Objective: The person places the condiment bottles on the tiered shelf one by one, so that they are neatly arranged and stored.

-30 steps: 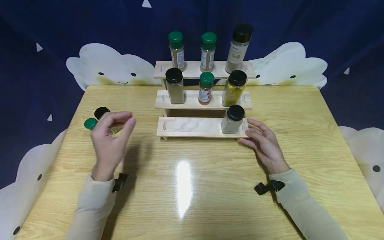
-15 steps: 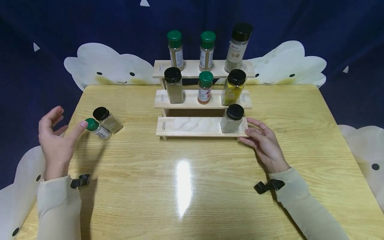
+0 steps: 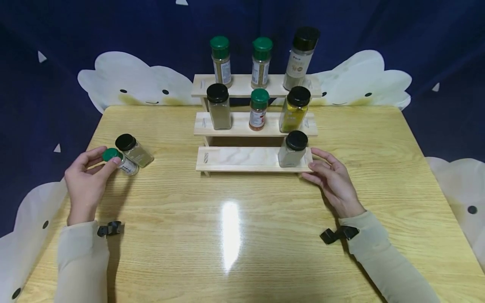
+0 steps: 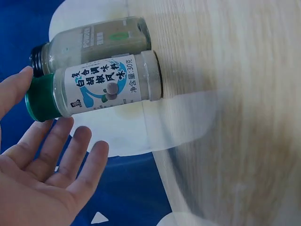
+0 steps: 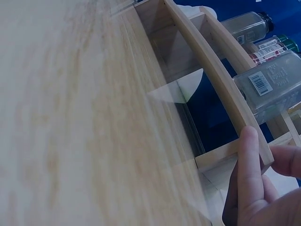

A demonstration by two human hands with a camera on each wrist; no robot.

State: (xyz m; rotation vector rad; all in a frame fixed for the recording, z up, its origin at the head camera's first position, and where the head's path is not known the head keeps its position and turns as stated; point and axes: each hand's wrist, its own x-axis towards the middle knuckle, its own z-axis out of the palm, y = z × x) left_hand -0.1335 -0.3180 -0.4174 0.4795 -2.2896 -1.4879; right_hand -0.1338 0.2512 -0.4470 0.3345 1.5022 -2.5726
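My left hand [image 3: 86,183] has thumb and fingers about the green cap of a small spice jar [image 4: 106,86] at the table's left, the thumb on one side and fingertips on the other. That jar stands on the table with a white label. Right beside it is a black-capped spice jar [image 3: 139,155] of pale powder. My right hand [image 3: 335,181] grips the right end of the wooden spice rack [image 3: 242,159] at its lowest tier, thumb on the front edge. A black-capped jar [image 3: 291,155] stands at that tier's right end, close to the fingers.
The middle tier carries a black-capped jar [image 3: 219,113], a green-capped jar [image 3: 258,118] and a yellow-filled jar [image 3: 293,115]. Two green-capped jars and a tall black-capped jar [image 3: 298,67] stand on top. A dark blue curtain [image 3: 151,29] hangs behind the table [image 3: 170,235].
My left hand moved left past the two loose jars, then came back right onto the green-capped one. The right hand keeps its grip on the rack.
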